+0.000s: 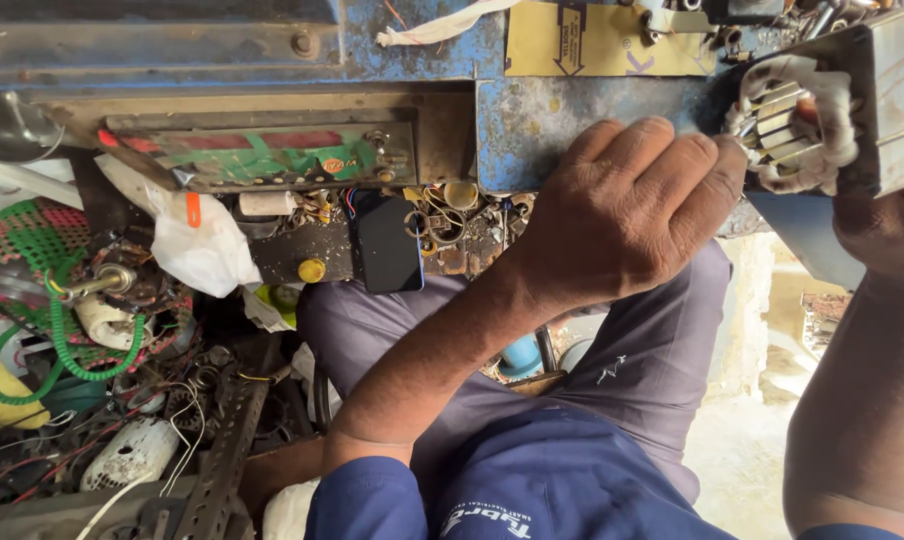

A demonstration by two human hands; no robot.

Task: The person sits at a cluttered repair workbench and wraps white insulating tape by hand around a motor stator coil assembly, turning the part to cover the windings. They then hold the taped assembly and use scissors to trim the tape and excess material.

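A metal transformer core (887, 95) with pale cloth-wrapped windings (797, 125) sits at the upper right, against a worn blue metal bench (532, 130). My left hand (632, 205) is curled into a loose fist, knuckles up, its fingertips pressing on the windings at the core's left side. My right hand (887, 235) reaches up from below and supports the core's underside; only its wrist and heel show, the fingers are hidden behind the core.
A black phone (389, 243) lies on the cluttered shelf beside small parts. To the left are a white plastic bag (207, 250), a green coiled cord (62, 340), a perforated metal strip (222, 450) and loose wires. My blue-trousered lap fills the bottom centre.
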